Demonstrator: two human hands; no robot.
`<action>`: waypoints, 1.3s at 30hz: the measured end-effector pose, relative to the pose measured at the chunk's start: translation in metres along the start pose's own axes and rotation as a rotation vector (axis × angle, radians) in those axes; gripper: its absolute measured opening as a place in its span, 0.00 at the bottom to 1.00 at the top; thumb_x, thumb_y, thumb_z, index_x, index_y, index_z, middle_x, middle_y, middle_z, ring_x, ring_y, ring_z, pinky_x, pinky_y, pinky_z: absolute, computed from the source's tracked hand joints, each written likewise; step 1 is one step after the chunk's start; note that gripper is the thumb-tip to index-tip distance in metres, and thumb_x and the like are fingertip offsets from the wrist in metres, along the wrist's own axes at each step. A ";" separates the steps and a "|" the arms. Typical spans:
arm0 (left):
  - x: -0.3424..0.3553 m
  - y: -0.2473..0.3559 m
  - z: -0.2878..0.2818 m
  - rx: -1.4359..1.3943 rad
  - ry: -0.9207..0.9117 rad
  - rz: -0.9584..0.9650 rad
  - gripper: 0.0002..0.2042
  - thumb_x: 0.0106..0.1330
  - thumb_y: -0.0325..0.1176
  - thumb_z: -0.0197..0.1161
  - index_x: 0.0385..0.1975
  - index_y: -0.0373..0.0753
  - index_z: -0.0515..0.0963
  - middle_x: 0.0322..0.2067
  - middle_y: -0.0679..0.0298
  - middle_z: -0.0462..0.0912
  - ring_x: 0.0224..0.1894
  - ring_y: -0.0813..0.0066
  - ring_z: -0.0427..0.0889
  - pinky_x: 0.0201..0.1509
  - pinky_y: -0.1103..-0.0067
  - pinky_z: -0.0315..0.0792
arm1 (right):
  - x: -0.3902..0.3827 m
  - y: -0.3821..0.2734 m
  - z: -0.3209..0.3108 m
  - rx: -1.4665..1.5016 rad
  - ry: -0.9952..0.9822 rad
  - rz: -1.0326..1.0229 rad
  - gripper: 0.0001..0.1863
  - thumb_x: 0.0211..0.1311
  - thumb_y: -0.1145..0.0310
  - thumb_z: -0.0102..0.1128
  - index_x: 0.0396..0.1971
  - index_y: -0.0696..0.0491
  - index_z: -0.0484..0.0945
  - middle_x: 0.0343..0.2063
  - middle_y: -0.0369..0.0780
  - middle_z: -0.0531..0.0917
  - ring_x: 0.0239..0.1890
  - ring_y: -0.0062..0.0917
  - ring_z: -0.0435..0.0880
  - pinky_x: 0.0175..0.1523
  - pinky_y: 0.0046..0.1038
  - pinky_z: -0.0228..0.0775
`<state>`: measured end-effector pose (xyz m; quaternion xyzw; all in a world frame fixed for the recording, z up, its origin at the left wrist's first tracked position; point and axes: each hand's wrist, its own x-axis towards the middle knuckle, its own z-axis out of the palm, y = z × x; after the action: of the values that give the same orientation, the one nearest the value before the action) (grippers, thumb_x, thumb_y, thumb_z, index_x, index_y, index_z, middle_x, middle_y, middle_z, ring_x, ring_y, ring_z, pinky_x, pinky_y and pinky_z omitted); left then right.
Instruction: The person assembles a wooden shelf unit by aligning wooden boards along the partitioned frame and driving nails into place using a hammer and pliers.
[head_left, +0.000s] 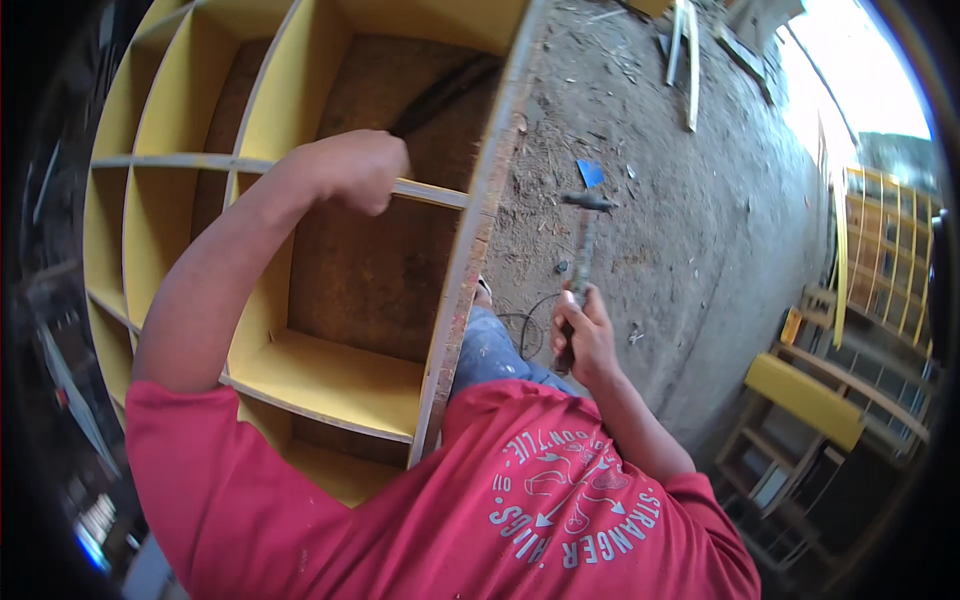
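Observation:
A hammer [583, 245] is gripped low on its handle by my right hand [592, 345], its dark head pointing away from me over the floor. My left arm reaches across a large yellow shelf unit [375, 388] with several square compartments. Over the unit, beside a thin divider edge [432, 192], my left hand [362, 170] is closed in a fist. Its fingertips are turned away, so whatever they may hold is hidden. Along the unit's near right side runs a long, worn side board [478, 215].
Dusty floor [670, 240] with wood chips and a blue scrap [590, 173] lies to the right. Wood strips [688, 65] rest at the far side. A yellow board [805, 400] tops a wooden frame at right, near a yellow lattice [890, 255]. A thin cable [527, 325] lies near my leg.

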<state>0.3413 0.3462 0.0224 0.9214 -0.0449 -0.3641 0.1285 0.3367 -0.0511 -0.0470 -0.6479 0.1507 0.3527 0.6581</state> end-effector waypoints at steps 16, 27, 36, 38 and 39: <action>-0.005 0.035 0.000 0.002 0.110 -0.220 0.12 0.58 0.33 0.72 0.36 0.30 0.85 0.29 0.43 0.85 0.30 0.49 0.83 0.39 0.64 0.77 | -0.011 0.143 0.094 0.395 -0.045 -0.085 0.17 0.85 0.53 0.46 0.45 0.53 0.68 0.20 0.32 0.69 0.11 0.16 0.66 0.13 0.22 0.62; -0.003 0.023 0.009 -0.097 0.135 -0.254 0.12 0.58 0.31 0.74 0.31 0.27 0.83 0.23 0.52 0.84 0.26 0.64 0.78 0.37 0.67 0.75 | 0.006 0.147 0.071 0.383 -0.024 -0.099 0.13 0.85 0.55 0.48 0.46 0.51 0.65 0.19 0.30 0.67 0.12 0.15 0.65 0.13 0.23 0.61; -0.005 0.025 0.010 -0.135 0.136 -0.210 0.12 0.58 0.31 0.73 0.30 0.27 0.83 0.23 0.51 0.84 0.26 0.63 0.81 0.37 0.67 0.74 | 0.011 0.169 0.081 -0.016 -0.003 -0.281 0.15 0.84 0.54 0.49 0.40 0.51 0.66 0.20 0.34 0.69 0.16 0.19 0.67 0.20 0.28 0.66; -0.003 0.024 0.009 -0.125 0.133 -0.196 0.12 0.58 0.31 0.73 0.31 0.27 0.83 0.23 0.51 0.84 0.26 0.63 0.81 0.37 0.67 0.74 | 0.000 0.151 0.063 0.329 0.084 -0.131 0.15 0.83 0.56 0.50 0.39 0.54 0.68 0.22 0.38 0.72 0.28 0.26 0.74 0.36 0.36 0.69; -0.002 0.026 0.007 -0.104 0.128 -0.172 0.12 0.58 0.31 0.73 0.31 0.27 0.83 0.23 0.51 0.84 0.27 0.63 0.81 0.37 0.67 0.75 | 0.002 0.154 0.061 0.447 0.142 -0.098 0.15 0.82 0.57 0.51 0.39 0.54 0.69 0.23 0.39 0.72 0.31 0.28 0.76 0.40 0.38 0.70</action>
<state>0.3355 0.3201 0.0254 0.9352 0.0618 -0.3161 0.1471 0.2209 -0.0056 -0.1563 -0.5158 0.2393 0.2316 0.7893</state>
